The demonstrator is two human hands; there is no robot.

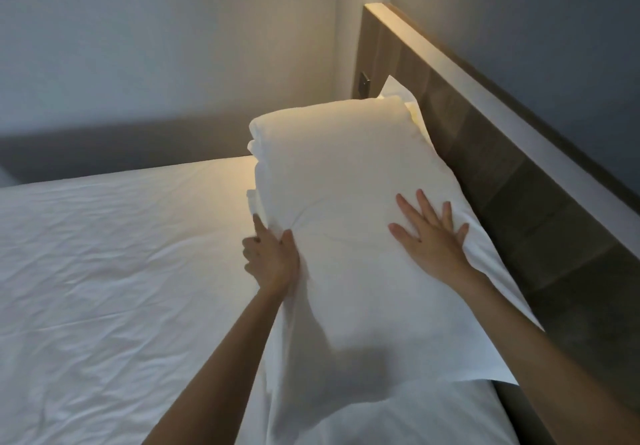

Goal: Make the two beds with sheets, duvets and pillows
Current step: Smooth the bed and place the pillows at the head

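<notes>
A white pillow in its case leans against the wooden headboard at the head of the bed. My left hand grips the pillow's left edge, thumb on the front and fingers curled behind the fabric. Flat on the pillow's front lies my right hand, fingers spread, near the right edge. A second pillow's corner peeks out behind the first. The bed is covered by a white sheet with light creases. No duvet is in view.
The headboard runs along the right, with a small dark switch plate near its far end. A pale wall stands beyond the bed's far side. Warm light glows at the corner above the pillows.
</notes>
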